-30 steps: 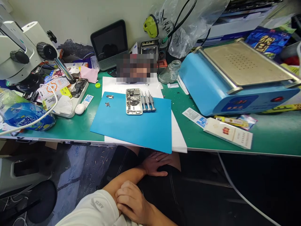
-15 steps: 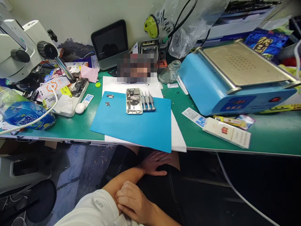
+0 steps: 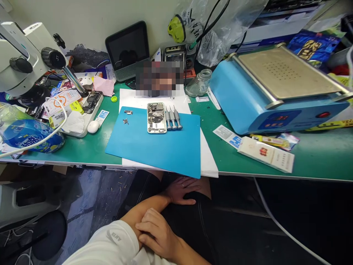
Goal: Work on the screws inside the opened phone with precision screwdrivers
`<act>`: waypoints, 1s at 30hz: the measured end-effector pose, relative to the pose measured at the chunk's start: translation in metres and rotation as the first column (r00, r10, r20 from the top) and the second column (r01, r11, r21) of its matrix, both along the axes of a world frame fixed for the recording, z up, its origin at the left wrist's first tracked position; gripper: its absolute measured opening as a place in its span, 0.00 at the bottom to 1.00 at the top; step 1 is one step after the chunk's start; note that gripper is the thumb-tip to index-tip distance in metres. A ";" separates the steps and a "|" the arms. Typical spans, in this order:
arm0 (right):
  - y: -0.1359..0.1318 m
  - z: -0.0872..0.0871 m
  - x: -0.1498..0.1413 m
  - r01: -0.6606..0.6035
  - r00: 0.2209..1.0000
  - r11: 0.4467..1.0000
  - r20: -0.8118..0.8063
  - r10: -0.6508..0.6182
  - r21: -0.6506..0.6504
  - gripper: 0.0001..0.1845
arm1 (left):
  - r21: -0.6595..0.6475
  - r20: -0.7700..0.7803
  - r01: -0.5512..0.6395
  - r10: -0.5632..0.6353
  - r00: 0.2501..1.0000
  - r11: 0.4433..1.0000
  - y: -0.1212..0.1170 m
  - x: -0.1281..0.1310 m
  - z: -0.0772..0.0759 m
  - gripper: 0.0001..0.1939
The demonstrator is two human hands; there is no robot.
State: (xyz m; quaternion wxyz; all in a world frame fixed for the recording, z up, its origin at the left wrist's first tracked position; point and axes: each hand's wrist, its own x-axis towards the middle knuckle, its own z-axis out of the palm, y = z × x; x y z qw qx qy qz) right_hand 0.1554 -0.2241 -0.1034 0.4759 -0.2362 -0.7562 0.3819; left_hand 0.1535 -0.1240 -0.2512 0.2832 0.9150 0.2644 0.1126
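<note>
My left hand lies palm down on my dark-clad thigh under the table edge, fingers spread, a ring on one of them. Bent fingers of my right hand rest against my left forearm near the elbow; no object shows in them. Before me on a blue mat lies an opened phone with its inner parts exposed. Three grey screwdrivers lie side by side along its right edge. Two small phone parts sit to its left.
At left stand a microscope and a blue-labelled bottle. A blue heating plate machine occupies the right, with a cigarette box before it. Behind are a dark-screened device and a glass jar. White paper lies beneath the mat.
My right hand's fingers have shifted and uncurled slightly against my left forearm. My left hand stays on my thigh. The table items lie as before; the view has shifted slightly.
</note>
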 end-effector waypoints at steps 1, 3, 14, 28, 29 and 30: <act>0.000 0.000 0.000 -0.006 1.000 1.000 -0.008 0.006 -0.008 0.17 | 0.003 0.002 0.000 0.000 1.000 1.000 0.000 0.000 0.000 0.22; 0.000 -0.001 -0.001 -0.023 1.000 0.999 -0.017 0.022 -0.025 0.18 | 0.005 0.000 0.001 -0.001 1.000 1.000 0.000 0.000 0.000 0.23; 0.006 0.007 0.006 -0.125 0.992 0.991 -0.035 0.124 -0.037 0.06 | -0.003 -0.077 0.020 -0.021 0.997 1.000 0.000 0.000 0.006 0.23; 0.026 0.038 -0.033 -0.284 0.949 0.959 -0.143 0.281 0.000 0.16 | 0.044 -0.091 0.017 -0.013 0.996 0.999 0.001 0.001 0.007 0.21; 0.028 0.036 -0.034 -0.305 0.944 0.952 -0.137 0.301 -0.009 0.17 | 0.048 -0.089 0.014 -0.010 0.996 0.999 0.000 0.000 0.007 0.21; 0.029 0.032 -0.033 -0.315 0.943 0.949 -0.121 0.310 -0.024 0.18 | 0.052 -0.086 0.012 -0.007 0.996 0.999 0.000 0.000 0.007 0.21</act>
